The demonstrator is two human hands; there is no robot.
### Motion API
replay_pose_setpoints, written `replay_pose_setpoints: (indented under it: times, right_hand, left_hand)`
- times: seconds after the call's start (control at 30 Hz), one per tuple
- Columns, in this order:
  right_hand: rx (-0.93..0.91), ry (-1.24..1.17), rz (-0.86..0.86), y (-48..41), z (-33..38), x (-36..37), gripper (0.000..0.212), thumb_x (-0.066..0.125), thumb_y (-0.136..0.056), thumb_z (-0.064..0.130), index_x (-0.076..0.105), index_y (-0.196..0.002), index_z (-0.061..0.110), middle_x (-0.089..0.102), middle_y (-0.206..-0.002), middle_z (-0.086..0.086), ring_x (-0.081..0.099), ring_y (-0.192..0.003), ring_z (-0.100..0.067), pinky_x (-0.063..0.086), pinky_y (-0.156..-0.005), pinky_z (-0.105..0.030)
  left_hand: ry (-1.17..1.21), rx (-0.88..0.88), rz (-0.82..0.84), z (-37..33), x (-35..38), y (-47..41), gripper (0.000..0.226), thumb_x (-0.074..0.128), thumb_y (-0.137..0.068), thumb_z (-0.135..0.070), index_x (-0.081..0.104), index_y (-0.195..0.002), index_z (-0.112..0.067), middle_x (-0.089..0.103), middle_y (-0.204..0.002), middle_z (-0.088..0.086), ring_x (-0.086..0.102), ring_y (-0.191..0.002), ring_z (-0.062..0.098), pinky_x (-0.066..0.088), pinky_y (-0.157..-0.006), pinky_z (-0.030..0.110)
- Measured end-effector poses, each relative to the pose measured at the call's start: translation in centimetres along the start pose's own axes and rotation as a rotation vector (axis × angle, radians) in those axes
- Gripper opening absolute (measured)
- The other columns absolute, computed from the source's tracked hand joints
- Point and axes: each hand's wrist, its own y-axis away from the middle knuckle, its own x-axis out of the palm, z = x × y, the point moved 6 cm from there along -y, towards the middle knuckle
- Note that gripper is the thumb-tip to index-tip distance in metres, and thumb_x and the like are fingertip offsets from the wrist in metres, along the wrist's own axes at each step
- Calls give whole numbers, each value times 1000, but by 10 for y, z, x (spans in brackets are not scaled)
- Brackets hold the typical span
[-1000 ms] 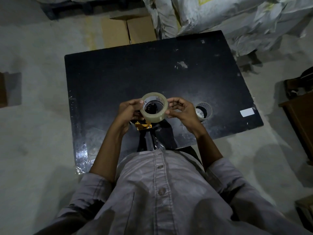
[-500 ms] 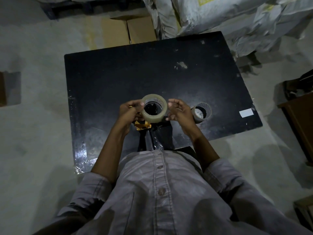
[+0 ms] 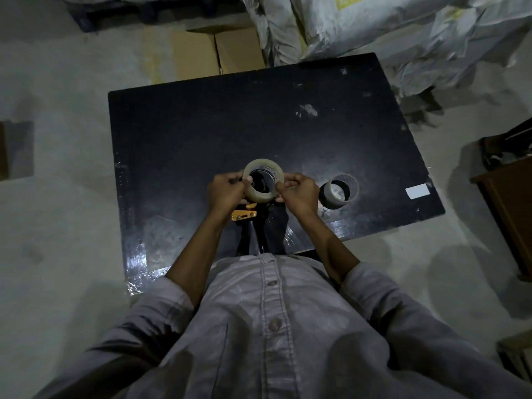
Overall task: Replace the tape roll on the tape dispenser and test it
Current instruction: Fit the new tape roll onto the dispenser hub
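I hold a full roll of clear tape (image 3: 260, 195) above the near middle of the black table (image 3: 201, 133). My left hand (image 3: 226, 191) grips its left side and my right hand (image 3: 296, 191) pinches its right edge. Just below the roll, the tape dispenser (image 3: 244, 215) lies on the table, with its orange plate showing and its dark handle pointing toward me. It is mostly hidden by my hands. A nearly used-up tape core (image 3: 339, 191) stands on the table to the right of my right hand.
A white label (image 3: 417, 191) is stuck near the table's right edge. Cardboard boxes (image 3: 218, 50) and bulky white sacks (image 3: 374, 33) sit beyond the far edge. Brown wooden furniture (image 3: 509, 208) stands to the right, and concrete floor surrounds the table.
The roll has been turned and lowered slightly between my hands. My right hand has closed from a loose hold to a pinch on the roll's right edge.
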Motion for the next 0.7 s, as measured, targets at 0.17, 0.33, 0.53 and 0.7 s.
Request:
replay_pose_setpoints:
  times: [0.17, 0.33, 0.53, 0.7]
  right_hand:
    - [-47, 116, -35, -6, -4, 7, 32, 87, -92, 13, 73, -86, 41, 80, -81, 7, 84, -77, -21, 72, -79, -52]
    - [-135, 188, -34, -9, 7, 18, 12, 89, -90, 21, 83, -100, 25, 82, -85, 8, 82, -76, -13, 72, -75, -46]
    - [-238, 355, -2, -6, 17, 30, 28, 86, -92, 31, 84, -116, 17, 82, -99, 2, 78, -86, -8, 70, -80, -37]
    - [-229, 377, -14, -8, 14, 29, 26, 87, -93, 33, 84, -117, 22, 81, -106, 0, 79, -90, -9, 70, -83, -39]
  left_hand:
    - [-205, 19, -97, -2, -10, -9, 18, 87, -94, -36, 88, -109, -25, 83, -78, -6, 79, -60, 19, 70, -63, 40]
    - [-224, 29, -142, 1, -22, -9, 18, 85, -96, -38, 88, -105, -23, 79, -67, 5, 75, -54, 20, 68, -58, 39]
    - [-261, -9, -102, 9, -39, -21, 26, 89, -91, -40, 89, -106, -19, 78, -65, 2, 71, -49, 15, 67, -54, 40]
    - [-253, 22, -96, 11, -37, -18, 27, 88, -91, -43, 90, -107, -21, 77, -64, -1, 71, -49, 15, 66, -56, 39]
